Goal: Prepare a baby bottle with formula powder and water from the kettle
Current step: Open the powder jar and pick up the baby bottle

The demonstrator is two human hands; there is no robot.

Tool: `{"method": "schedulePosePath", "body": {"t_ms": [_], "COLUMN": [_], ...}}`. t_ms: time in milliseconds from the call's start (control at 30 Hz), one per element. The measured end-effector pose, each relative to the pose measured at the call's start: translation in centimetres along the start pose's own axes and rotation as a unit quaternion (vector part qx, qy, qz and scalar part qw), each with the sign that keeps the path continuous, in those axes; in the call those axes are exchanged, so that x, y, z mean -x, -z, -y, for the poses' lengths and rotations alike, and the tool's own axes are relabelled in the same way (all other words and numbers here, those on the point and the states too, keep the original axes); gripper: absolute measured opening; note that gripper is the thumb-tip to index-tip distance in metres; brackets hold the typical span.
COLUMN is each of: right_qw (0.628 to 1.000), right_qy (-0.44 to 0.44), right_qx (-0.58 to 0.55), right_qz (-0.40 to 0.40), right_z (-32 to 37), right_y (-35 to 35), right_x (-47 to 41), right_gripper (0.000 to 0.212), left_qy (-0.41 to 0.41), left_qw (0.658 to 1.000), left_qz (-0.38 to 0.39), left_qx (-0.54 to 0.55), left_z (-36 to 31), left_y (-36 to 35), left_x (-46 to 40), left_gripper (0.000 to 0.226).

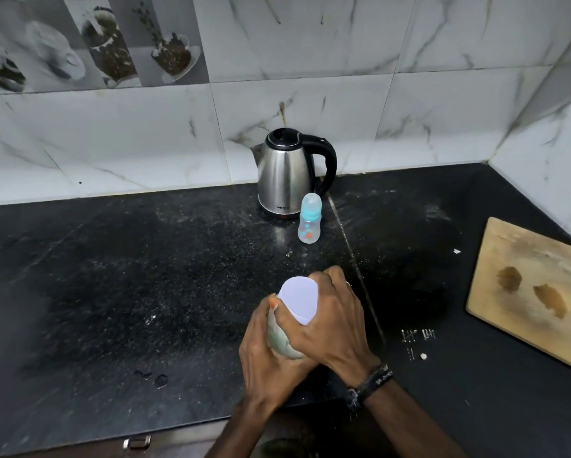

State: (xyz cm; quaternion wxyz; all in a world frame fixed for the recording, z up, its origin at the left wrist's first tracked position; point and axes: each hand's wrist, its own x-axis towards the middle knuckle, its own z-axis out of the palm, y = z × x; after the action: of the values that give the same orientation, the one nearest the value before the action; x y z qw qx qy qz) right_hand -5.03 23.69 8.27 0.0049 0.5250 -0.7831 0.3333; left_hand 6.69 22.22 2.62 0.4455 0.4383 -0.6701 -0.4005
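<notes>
Now, both hands, left hand (266,353), right hand (333,322), fingers wrapped around formula container (297,304), lid tilted up-forward.

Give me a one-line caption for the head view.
Both hands, left and right, grip a white-lidded container before the kettle and capped baby bottle.

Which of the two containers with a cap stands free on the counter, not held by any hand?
The baby bottle with the blue cap, upright beside the kettle. The white-lidded container is gripped by the left hand and right hand.
</notes>
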Motion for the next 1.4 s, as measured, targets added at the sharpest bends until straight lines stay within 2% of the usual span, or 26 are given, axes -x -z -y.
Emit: {"method": "schedulePosePath", "body": {"t_ms": [133, 233, 400, 567, 633, 733, 800, 833, 900, 967, 1000, 1033, 1100, 1167, 1267, 1333, 1400], "right_qw": [0.999, 0.995, 0.965, 0.907, 0.916, 0.943, 0.934, 0.931, 0.927, 0.913, 0.898, 0.881, 0.866, 0.887, 0.904, 0.908, 0.908], "right_qy": [0.033, 0.068, 0.152, 0.163, 0.168, 0.178, 0.169, 0.178, 0.209, 0.248, 0.261, 0.269, 0.260, 0.246, 0.227, 0.218, 0.225], "right_qx": [-0.030, -0.055, -0.093, -0.117, -0.100, 0.092, 0.202, 0.223, 0.210, 0.140, 0.101, 0.068, 0.043, 0.087, 0.224, 0.239, 0.220], "right_qz": [0.011, 0.058, 0.194, 0.371, 0.349, 0.267, 0.240, 0.227, 0.230, 0.292, 0.339, 0.383, 0.424, 0.380, 0.286, 0.267, 0.276], "right_z": [0.1, 0.0, -0.5, 0.1, 0.5, 1.9, 2.6, 2.9, 3.1, 3.0, 2.9, 2.9, 3.0, 3.3, 4.3, 4.5, 4.5], "right_y": [0.4, 1.3, 3.2, 5.2, 5.7, 5.7, 5.5, 5.4, 5.5, 5.8, 6.0, 6.3, 6.8, 7.0, 6.8, 6.3, 6.2], "right_x": [-0.2, -0.8, -2.2, -4.0, -4.4, -4.8, -5.0, -5.1, -5.4, -5.8, -6.0, -6.2, -6.6, -6.5, -6.3, -6.1, -5.8], "right_gripper": [0.063, 0.059, 0.058, 0.085, 0.085, 0.092, 0.096, 0.088, 0.063, 0.043, 0.043, 0.051, 0.069, 0.072, 0.076, 0.075, 0.064], "left_qy": [0.014, 0.044, 0.073, 0.093, 0.094, 0.089, 0.093, 0.091, 0.087, 0.090, 0.089, 0.088, 0.083, 0.079, 0.080, 0.081, 0.086], "left_qw": [0.999, 0.995, 0.984, 0.976, 0.977, 0.983, 0.984, 0.985, 0.986, 0.985, 0.984, 0.984, 0.984, 0.987, 0.989, 0.990, 0.989], "left_qz": [0.023, 0.053, 0.124, 0.116, 0.109, 0.095, 0.086, 0.083, 0.081, 0.078, 0.077, 0.074, 0.066, 0.064, 0.058, 0.057, 0.059], "left_qx": [0.032, 0.068, 0.108, 0.156, 0.158, 0.133, 0.128, 0.123, 0.117, 0.127, 0.134, 0.139, 0.140, 0.128, 0.110, 0.104, 0.104], "left_z": [-0.2, 0.2, 0.4, 0.0, 0.4, 1.1, 1.3, 1.3, 1.3, 1.1, 1.0, 1.0, 0.9, 1.2, 1.6, 1.7, 1.8], "left_y": [0.4, 1.0, 2.1, 1.9, 1.9, 1.7, 1.6, 1.5, 1.5, 1.4, 1.4, 1.5, 1.5, 1.6, 1.6, 1.6, 1.7], "left_x": [-0.8, -1.2, -1.1, -1.2, -1.3, -1.4, -1.4, -1.4, -1.3, -1.4, -1.4, -1.4, -1.5, -1.7, -1.7, -1.8, -1.9], "left_gripper": [0.082, 0.080, 0.078, 0.084, 0.082, 0.077, 0.075, 0.074, 0.074, 0.084, 0.088, 0.089, 0.089, 0.089, 0.079, 0.076, 0.077]}}
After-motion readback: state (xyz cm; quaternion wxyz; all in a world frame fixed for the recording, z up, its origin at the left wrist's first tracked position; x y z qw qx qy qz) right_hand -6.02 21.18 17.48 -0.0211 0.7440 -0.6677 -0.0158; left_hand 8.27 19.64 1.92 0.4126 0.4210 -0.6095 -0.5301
